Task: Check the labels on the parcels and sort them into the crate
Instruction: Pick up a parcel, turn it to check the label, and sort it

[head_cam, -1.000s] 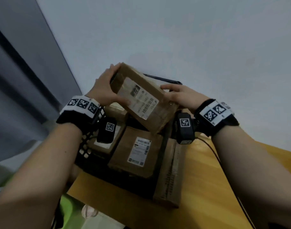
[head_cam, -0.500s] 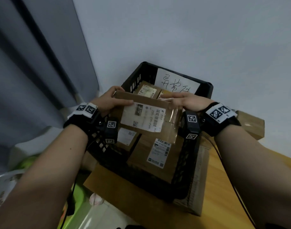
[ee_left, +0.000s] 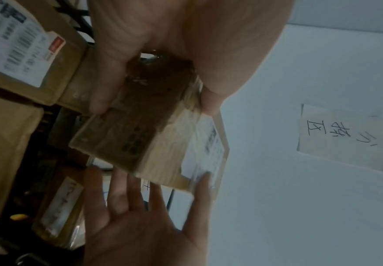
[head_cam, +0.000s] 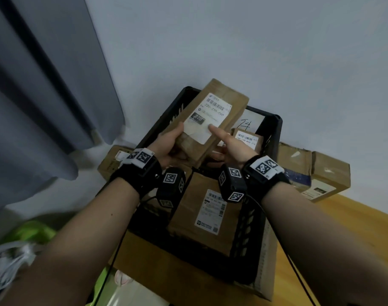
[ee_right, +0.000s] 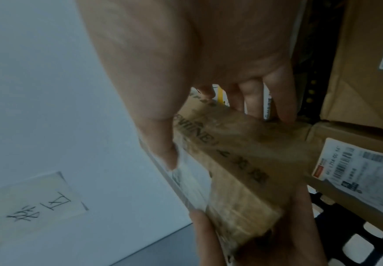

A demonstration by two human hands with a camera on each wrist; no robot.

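Observation:
A brown parcel (head_cam: 232, 100) with a white label (head_cam: 210, 113) is held tilted above the black crate (head_cam: 166, 115). My left hand (head_cam: 168, 144) grips its near end, thumb on top and fingers underneath (ee_left: 163, 45). My right hand (head_cam: 232, 149) touches the label's near corner with its thumb tip, the other fingers straight and spread below the parcel (ee_left: 140, 225). The right wrist view shows the parcel's taped side (ee_right: 242, 162). Inside the crate lie other labelled parcels (head_cam: 201, 217) (head_cam: 246, 138) and a handwritten paper sign (head_cam: 248, 122).
More cardboard boxes stand outside the crate at the right (head_cam: 316, 173) and one at the left (head_cam: 113, 160). The crate sits on flat cardboard (head_cam: 263, 272) on a wooden table (head_cam: 354, 228). A grey curtain (head_cam: 45, 85) hangs left; a green bag (head_cam: 27, 235) lies below.
The parcel has turned from lying crosswise to pointing away from me, with its far end raised. My right hand left the parcel's right edge and now touches the label.

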